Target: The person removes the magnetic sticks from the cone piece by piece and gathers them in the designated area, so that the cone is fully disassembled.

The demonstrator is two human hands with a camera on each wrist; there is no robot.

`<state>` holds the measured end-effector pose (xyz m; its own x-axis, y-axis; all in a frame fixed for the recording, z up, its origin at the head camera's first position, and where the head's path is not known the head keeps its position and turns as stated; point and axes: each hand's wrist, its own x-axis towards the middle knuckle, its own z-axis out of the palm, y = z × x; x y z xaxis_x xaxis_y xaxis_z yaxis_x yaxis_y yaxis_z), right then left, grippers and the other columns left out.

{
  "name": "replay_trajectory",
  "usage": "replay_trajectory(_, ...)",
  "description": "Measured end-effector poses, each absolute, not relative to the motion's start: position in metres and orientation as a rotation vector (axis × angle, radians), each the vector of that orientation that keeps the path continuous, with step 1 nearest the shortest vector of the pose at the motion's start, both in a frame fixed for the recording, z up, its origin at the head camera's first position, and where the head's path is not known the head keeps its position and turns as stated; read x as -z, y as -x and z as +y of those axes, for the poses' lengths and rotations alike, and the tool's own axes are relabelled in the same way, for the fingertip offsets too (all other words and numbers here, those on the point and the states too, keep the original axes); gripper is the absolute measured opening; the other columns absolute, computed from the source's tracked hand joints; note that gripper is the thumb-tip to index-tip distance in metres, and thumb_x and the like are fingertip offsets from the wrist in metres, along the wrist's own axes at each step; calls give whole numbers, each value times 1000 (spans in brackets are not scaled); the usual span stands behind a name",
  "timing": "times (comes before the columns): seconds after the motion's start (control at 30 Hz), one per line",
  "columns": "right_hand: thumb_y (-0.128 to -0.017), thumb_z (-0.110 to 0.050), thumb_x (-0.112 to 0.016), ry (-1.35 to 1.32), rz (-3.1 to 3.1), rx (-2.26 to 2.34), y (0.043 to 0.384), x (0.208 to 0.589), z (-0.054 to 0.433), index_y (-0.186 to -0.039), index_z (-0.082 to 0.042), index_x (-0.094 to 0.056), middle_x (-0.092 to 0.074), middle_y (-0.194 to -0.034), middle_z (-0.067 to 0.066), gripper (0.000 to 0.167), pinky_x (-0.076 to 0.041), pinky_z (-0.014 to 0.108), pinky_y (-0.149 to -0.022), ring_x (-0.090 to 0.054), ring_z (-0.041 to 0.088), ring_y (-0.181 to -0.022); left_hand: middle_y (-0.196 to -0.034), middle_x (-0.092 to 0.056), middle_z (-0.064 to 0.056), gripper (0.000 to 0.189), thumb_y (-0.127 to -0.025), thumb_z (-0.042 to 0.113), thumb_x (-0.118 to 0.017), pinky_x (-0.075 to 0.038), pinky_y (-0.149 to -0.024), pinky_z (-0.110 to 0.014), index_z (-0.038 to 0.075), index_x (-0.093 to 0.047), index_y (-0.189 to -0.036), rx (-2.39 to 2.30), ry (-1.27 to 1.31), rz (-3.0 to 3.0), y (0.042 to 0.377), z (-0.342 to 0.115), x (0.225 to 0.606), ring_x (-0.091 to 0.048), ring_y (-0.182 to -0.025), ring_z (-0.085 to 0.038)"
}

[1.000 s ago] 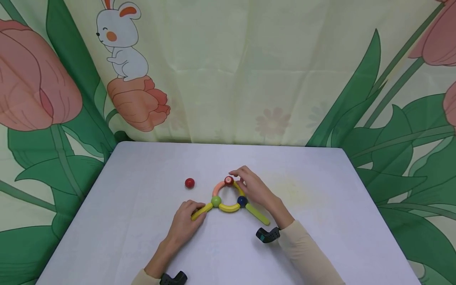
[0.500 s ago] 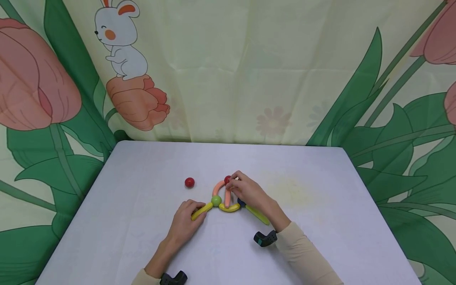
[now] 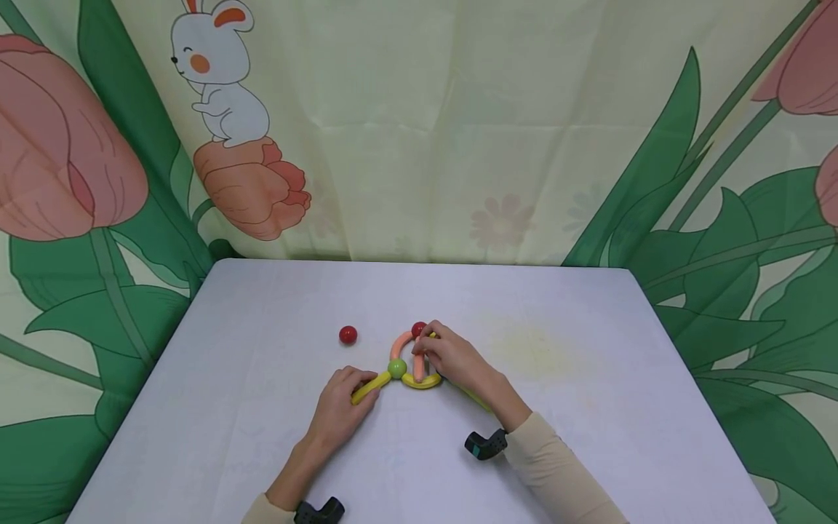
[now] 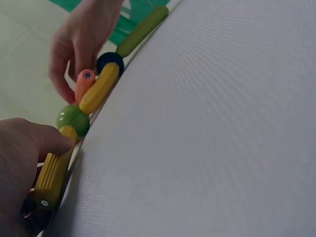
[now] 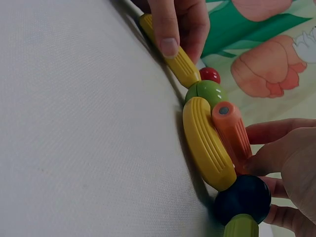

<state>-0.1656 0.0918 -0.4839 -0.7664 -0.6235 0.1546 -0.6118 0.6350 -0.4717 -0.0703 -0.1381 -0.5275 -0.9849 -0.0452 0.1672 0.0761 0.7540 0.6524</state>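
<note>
A ring of magnetic toy rods and balls lies on the table. My left hand (image 3: pixel 347 400) holds the straight yellow rod (image 3: pixel 369 388), which joins the green ball (image 3: pixel 397 368). Between finger and thumb my right hand (image 3: pixel 461 360) pinches a salmon rod (image 3: pixel 419 366). That rod runs from the red ball (image 3: pixel 419 330) at the ring's far side toward the curved yellow rod (image 5: pixel 205 143), its near end free of any ball. A curved salmon rod (image 3: pixel 399 344) forms the ring's left side. The dark blue ball (image 5: pixel 242 199) is hidden behind my right hand in the head view.
A loose red ball (image 3: pixel 348 335) lies left of the ring. A light green rod (image 4: pixel 143 32) extends outward from the blue ball. The white table (image 3: pixel 262 313) ends at a printed curtain (image 3: pixel 393 145) at the back.
One second ago the salmon rod was seen end-on over the far red ball. Now it points toward the near side, and my right hand has shifted left and down with it. My left hand stayed put.
</note>
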Motion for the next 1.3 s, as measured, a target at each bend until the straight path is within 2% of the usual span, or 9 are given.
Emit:
replay_trajectory(0.13,-95,-5,-66,1069,2835,801,165,485,93,-109,-16,-76,-59,-111,0,21,-53,23,-77,-60,14,-100,-98,-65,7,26,-87,22,-78,-55,-81,-28,17,-74,-112,1043,42,-2770,70,-138,528,-54,-90,-8)
replay_trajectory(0.37,-94,-6,-68,1124,2899,778,159,482,97,-114,-17,-74,-61,-112,1,24,-56,28,-84,-59,16,-104,-96,-64,7,27,-86,23,-79,-55,-78,-24,17,-74,-111,1063,50,-2758,72,-141,527,-53,-85,-6)
replay_trajectory(0.53,-92,-5,-69,1041,2951,761,153,480,102,-115,-15,-73,-62,-113,0,26,-56,26,-82,-58,13,-101,-98,-64,6,26,-86,24,-78,-54,-75,-23,17,-74,-111,1022,87,-2757,76,-139,521,-52,-83,-6)
replay_trajectory(0.67,-92,-9,-69,934,2974,737,148,480,106,-117,-15,-72,-62,-114,0,27,-56,27,-86,-57,11,-100,-103,-65,3,26,-88,25,-76,-56,-79,-27,16,-73,-113,993,147,-2761,81,-134,512,-57,-87,-8)
replay_trajectory(0.87,-93,-17,-70,823,2976,749,137,483,113,-121,-14,-68,-62,-119,1,28,-55,33,-95,-60,14,-108,-111,-66,1,34,-88,25,-76,-59,-86,-32,14,-71,-119,973,292,-2752,92,-122,501,-64,-98,-13)
replay_trajectory(1.1,-91,-17,-74,759,2973,825,124,486,120,-120,-13,-65,-62,-117,1,31,-57,29,-90,-61,12,-102,-117,-64,-1,41,-87,27,-78,-57,-84,-29,14,-70,-125,933,370,-2767,102,-104,497,-58,-99,-13)
replay_trajectory(1.3,-89,-16,-77,706,2952,884,120,490,126,-119,-12,-63,-60,-116,1,33,-57,30,-90,-63,15,-103,-120,-66,-6,43,-87,33,-78,-57,-88,-35,13,-71,-124,845,430,-2766,109,-94,496,-61,-105,-20)
